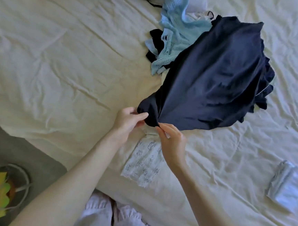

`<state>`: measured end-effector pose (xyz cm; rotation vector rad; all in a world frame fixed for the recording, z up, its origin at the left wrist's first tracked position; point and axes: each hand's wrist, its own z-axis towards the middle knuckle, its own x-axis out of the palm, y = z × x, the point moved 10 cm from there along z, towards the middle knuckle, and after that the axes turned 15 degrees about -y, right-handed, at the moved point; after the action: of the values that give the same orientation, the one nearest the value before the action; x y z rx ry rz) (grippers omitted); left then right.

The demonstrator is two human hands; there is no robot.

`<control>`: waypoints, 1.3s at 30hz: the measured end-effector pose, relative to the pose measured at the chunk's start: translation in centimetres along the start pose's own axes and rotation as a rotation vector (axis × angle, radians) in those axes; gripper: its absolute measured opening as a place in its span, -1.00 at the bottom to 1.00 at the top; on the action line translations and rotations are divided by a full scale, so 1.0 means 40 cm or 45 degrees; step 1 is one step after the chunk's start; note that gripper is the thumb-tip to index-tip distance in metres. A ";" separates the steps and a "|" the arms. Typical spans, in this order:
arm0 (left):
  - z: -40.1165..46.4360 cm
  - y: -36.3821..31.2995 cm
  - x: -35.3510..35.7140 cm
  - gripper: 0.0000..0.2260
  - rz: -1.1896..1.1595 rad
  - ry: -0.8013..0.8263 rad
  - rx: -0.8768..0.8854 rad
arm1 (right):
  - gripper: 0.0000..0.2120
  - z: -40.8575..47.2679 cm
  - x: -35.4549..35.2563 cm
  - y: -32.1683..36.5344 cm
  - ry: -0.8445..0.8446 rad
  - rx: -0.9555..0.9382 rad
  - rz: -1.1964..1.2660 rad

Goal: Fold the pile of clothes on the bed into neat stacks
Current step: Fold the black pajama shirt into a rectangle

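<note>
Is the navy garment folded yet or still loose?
Loose. The navy garment drapes rumpled over the pile, with one bunched end pinched by the left hand and the right hand.

The bed (pixel 59 54) is covered by a cream sheet; piled clothes (pixel 194 53) are heaped toward its far edge, a printed garment (pixel 143 163) at its near edge, folded white cloth (pixel 287 186) rightward.

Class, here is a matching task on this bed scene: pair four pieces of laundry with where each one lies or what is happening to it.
Things
1. navy garment
2. light blue knit
3. white printed cloth
4. folded pale item

Places or states
A. alone on the sheet at the right edge
B. flat on the bed below both hands
C. pinched at one end by the left hand and right hand
D. in the pile, left of the dark fabric

Pairs: 1-C, 2-D, 3-B, 4-A
</note>
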<state>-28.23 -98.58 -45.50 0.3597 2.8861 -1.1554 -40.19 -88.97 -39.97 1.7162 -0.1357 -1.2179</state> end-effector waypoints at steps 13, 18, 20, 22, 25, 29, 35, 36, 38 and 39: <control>-0.256 0.056 -0.457 -0.89 0.247 -0.413 0.393 | -0.82 -0.326 0.074 0.142 0.520 -0.062 -0.092; -0.409 -0.045 -0.333 -0.95 0.922 -0.230 1.322 | -0.75 -0.335 0.004 0.071 0.395 0.400 0.069; -0.477 -0.035 -0.261 -0.96 1.051 -0.080 1.558 | -0.70 -0.341 -0.007 0.041 0.388 0.764 0.270; -0.531 -0.014 -0.208 -0.98 1.099 0.041 1.694 | -0.67 -0.338 -0.005 0.039 0.482 0.858 0.233; -0.582 0.007 -0.165 -0.99 1.097 0.168 1.774 | -0.73 -0.337 0.000 0.038 0.621 0.797 -0.031; -0.567 0.035 -0.162 -0.93 1.139 0.263 1.608 | -0.87 -0.330 -0.028 0.010 0.475 0.814 0.013; -0.460 0.057 -0.197 -0.76 0.955 0.243 1.155 | -0.91 -0.329 -0.132 -0.014 0.120 0.849 0.342; -0.446 0.034 -0.196 -0.74 0.938 0.171 1.210 | -0.85 -0.329 -0.144 -0.012 0.130 0.816 0.350; -0.433 -0.010 -0.169 -0.65 0.953 0.121 1.345 | -0.81 -0.328 -0.168 0.006 0.176 0.747 0.388; -0.430 -0.023 -0.142 -0.60 0.996 0.148 1.399 | -0.80 -0.328 -0.181 0.018 0.196 0.720 0.426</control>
<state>-21.65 -88.64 -31.82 1.3754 1.5104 -2.3063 -33.39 -76.74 -34.59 2.1525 -0.6993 -0.8364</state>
